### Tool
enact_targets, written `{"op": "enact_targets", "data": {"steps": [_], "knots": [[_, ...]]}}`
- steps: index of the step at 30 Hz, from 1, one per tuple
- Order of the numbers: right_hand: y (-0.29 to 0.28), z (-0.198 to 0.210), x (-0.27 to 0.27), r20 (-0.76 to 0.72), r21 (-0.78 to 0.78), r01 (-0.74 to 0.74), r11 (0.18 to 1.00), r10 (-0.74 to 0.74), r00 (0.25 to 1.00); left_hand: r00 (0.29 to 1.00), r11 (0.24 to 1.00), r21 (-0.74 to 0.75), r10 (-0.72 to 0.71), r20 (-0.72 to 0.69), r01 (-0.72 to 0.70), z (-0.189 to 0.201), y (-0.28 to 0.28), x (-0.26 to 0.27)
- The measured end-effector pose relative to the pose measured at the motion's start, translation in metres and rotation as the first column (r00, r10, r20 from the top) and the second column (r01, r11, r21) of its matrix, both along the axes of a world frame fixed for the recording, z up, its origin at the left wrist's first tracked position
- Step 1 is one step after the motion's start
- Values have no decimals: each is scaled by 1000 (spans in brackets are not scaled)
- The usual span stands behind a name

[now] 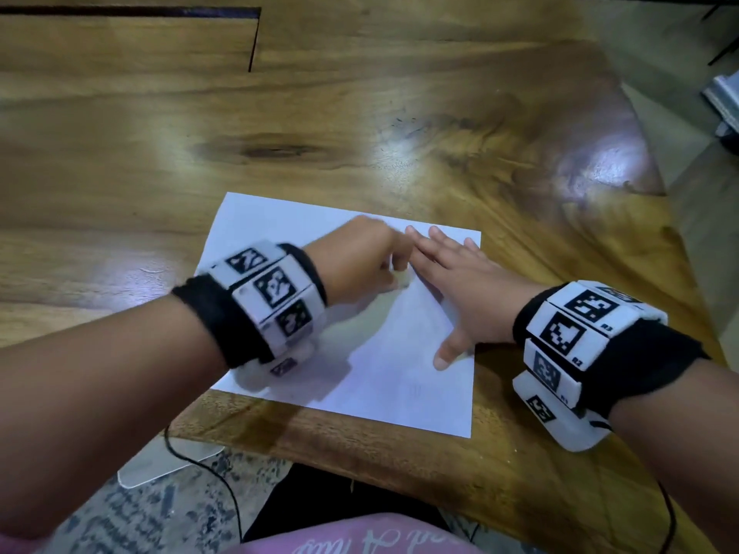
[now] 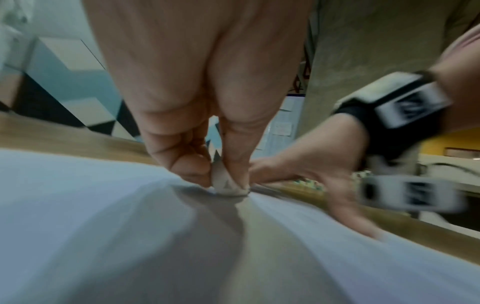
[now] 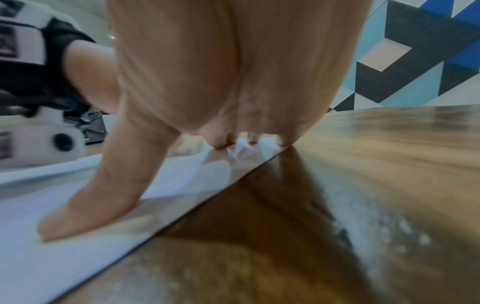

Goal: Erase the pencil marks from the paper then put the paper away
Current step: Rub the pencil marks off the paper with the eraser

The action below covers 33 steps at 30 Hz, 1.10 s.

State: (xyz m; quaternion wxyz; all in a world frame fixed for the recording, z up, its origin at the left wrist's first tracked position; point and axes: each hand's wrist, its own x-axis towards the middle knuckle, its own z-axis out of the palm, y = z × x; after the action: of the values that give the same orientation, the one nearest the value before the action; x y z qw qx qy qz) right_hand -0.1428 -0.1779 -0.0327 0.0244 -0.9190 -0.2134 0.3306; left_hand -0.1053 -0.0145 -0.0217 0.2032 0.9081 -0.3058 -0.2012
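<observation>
A white sheet of paper (image 1: 384, 365) lies on the wooden table near its front edge, with only very faint marks showing on it. My left hand (image 1: 372, 261) is over the sheet's upper middle and pinches a small white eraser (image 2: 226, 185) against the paper (image 2: 91, 216); the hand is blurred. My right hand (image 1: 452, 273) lies flat with spread fingers on the sheet's right side. Its thumb (image 3: 85, 201) and fingertips (image 3: 221, 143) press down on the paper (image 3: 52, 267) close to the right edge.
The wooden table (image 1: 360, 121) stretches far beyond the sheet, with a dark slot at the back left. Its right edge drops off to the floor (image 1: 704, 217). A black cable (image 1: 208, 469) hangs below the front edge by my lap.
</observation>
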Motion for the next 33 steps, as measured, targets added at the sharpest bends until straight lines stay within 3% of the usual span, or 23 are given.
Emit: {"op": "enact_targets", "data": {"steps": [4,7,10,14,22,27,33], "knots": [[0,1,0,-8,5,3,1000,-3,1000,989,992,-16,-127,-70,126,-8,24,-42],[-1,1,-3,-2,-7,43,999,-44,999,995,996,-11,-93,-38,92,-12,27,-51],[-12,3,-10,31,-16,198,980,-197,980,997,998,-15,-68,-26,67,-12,26,-54],[-23,8,-19,15,10,296,955,-296,955,998,998,6,-56,-42,56,-10,23,-51],[-18,1,-23,77,78,268,960,-273,959,968,973,187,-90,-232,135,9,-2,-5],[-18,-1,-22,69,88,248,965,-254,965,989,989,16,148,-23,-148,10,-30,37],[-18,2,-23,97,4,245,970,-244,965,994,996,-5,93,65,-93,1,-36,35]]}}
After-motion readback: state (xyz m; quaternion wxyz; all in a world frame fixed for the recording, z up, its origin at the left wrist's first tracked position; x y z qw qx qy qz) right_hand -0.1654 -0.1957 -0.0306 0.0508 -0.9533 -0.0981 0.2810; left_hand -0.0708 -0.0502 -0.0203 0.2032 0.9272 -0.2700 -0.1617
